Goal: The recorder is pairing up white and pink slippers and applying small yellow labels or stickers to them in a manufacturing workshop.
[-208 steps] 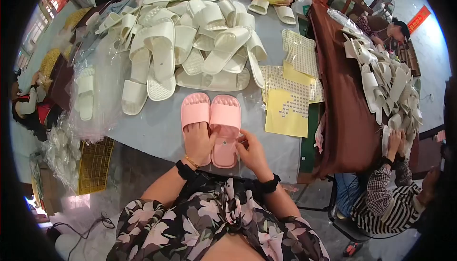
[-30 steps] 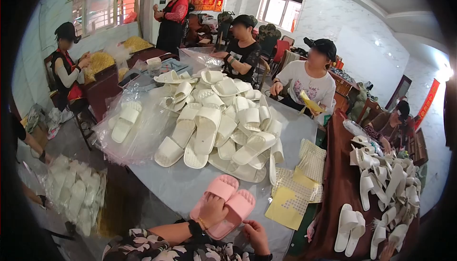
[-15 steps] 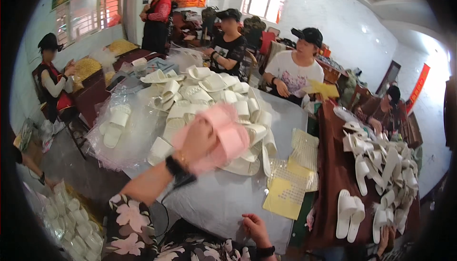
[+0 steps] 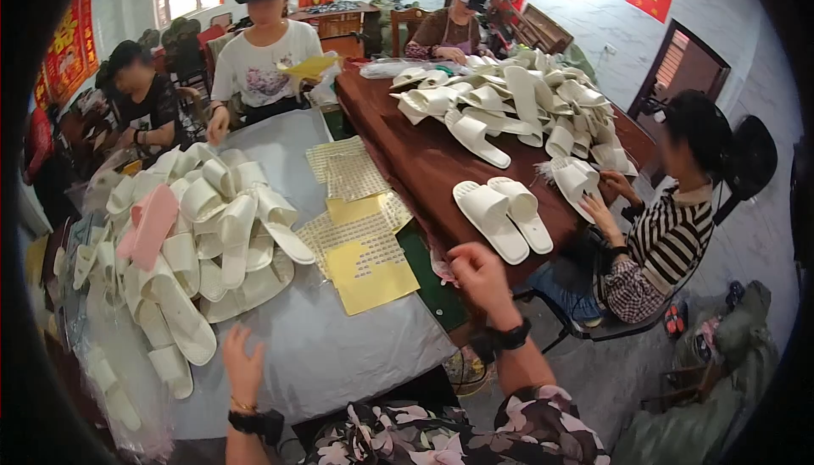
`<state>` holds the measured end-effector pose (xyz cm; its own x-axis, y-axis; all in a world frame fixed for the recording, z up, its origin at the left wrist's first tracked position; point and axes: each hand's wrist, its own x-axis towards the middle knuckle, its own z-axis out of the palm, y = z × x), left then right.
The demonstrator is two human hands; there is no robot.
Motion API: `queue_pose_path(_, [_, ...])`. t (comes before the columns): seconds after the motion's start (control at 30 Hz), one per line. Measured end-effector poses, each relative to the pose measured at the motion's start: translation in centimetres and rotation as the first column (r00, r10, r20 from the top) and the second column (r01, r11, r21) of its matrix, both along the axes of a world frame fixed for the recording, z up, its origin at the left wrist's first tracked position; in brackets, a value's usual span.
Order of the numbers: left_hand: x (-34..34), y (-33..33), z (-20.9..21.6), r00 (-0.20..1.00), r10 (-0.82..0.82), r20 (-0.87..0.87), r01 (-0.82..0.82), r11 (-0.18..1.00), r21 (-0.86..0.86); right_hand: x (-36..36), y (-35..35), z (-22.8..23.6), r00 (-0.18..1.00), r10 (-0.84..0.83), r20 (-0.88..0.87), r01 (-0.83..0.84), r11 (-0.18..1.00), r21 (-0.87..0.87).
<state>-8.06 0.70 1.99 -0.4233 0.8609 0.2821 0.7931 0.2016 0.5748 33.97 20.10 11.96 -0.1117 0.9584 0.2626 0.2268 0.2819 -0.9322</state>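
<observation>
My left hand (image 4: 242, 365) hovers open over the grey table (image 4: 331, 355), fingers spread, holding nothing. A pair of pink slippers (image 4: 147, 224) lies on top of the heap of white slippers (image 4: 216, 228) at the left. Over the edge of the brown table (image 4: 415, 160), my right hand (image 4: 479, 275) is stretched out with its fingers loosely curled and empty. It is nearest to a pair of white slippers (image 4: 502, 215) lying side by side there. Yellow sticker sheets (image 4: 369, 266) lie between my hands.
A large pile of white slippers (image 4: 517, 105) covers the far end of the brown table. A person in a striped top (image 4: 670, 228) sits at its right side. Three other people sit at the far ends of both tables. Bagged slippers (image 4: 110, 380) hang off the left edge.
My left hand has put the pink slippers onto the white heap and drawn back empty. My view has turned right, and my right hand has reached out over the brown table.
</observation>
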Motion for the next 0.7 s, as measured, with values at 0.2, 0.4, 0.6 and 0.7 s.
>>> queue_pose_path(0.2, [4.3,-3.0,-3.5,0.991,0.013,0.132,-0.007,0.999,-0.052,8.7,9.6,-0.4,0.659,-0.561,0.501,0.440,0.828,0.348])
queue_pose_path(0.4, [6.8,-4.0,-4.2,0.992,0.018,0.124,-0.017,1.000,-0.013,10.5,15.5,-3.6,0.469,-0.567,0.677,0.503,0.802,0.322])
queue_pose_path(0.6, [8.7,-4.4,-1.6,0.969,-0.044,0.245,0.053,0.998,-0.031,4.3,9.9,-2.8,0.775,-0.413,0.479,0.208,0.882,0.423])
queue_pose_path(0.7, [8.9,-4.3,-0.1,0.931,-0.127,0.342,0.145,0.989,-0.026,-4.1,1.9,-2.0,0.939,-0.026,0.343,-0.087,0.946,0.311])
